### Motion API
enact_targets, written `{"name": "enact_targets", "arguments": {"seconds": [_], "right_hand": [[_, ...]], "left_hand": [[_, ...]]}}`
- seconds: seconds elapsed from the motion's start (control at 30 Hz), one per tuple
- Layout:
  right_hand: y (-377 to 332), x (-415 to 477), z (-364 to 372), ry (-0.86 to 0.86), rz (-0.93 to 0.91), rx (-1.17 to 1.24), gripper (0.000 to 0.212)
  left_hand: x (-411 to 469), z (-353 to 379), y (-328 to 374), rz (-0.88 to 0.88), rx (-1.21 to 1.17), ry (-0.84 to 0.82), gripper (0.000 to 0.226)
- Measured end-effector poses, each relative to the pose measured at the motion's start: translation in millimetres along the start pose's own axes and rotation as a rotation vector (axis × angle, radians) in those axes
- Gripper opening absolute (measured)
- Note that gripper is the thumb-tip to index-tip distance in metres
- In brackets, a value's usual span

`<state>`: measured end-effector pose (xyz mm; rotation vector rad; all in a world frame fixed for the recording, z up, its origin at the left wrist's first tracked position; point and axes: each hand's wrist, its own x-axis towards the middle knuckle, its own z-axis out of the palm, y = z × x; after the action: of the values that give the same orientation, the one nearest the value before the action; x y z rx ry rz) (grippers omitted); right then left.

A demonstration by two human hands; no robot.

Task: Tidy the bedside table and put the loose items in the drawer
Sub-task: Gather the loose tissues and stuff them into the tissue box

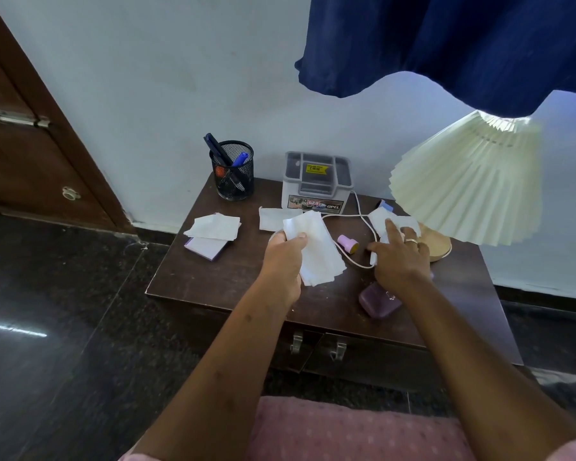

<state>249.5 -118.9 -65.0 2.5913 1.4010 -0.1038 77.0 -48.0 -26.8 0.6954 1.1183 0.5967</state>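
Left hand [285, 257], centre of the frame: forearm extended up from the lower edge, thumb on top and fingers curled beneath, pinching a stack of white sheets [316, 252] held over the bedside table [213, 281]. Right hand [399, 257], centre right: forearm extended from the lower right, fingers spread and straight, index fingertip and ringed finger pressing flat on a crumpled white paper [391, 222]; it grips nothing.

Nearest the viewer, below the table's front edge, the drawer front [373, 357] carries two metal handles [338, 351].

On the table top, near edge first:
- A purple case [378, 302] lies partly under the right wrist.
- A small pink bottle [346, 242] lies on its side between the two hands.
- A white cord [356, 224] loops between the hands and crosses itself.
- At centre left, a loose pile of white papers [215, 226] rests on a lilac notepad [201, 249].
- A single white paper [271, 217] lies flat just behind the held stack.
- At the right, a lamp with a pleated cream shade [469, 181] stands on a wooden base [441, 244], touching the crumpled paper.

Against the wall, a grey organiser box [316, 183] stands at centre; a black mesh pen holder [235, 176] with pens stands to its left.
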Motion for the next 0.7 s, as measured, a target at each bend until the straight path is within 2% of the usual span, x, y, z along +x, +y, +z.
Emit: {"name": "enact_targets", "arguments": {"seconds": [0.43,0.7], "right_hand": [[-1,3,1,0.088,0.055,0.047,0.05],[7,10,7,-0.009,0.133,0.105,0.046]], "left_hand": [[0,1,-1,0.021,0.031,-0.005,0.025],[0,3,-3,0.037,0.05,-0.023,0.029]]}}
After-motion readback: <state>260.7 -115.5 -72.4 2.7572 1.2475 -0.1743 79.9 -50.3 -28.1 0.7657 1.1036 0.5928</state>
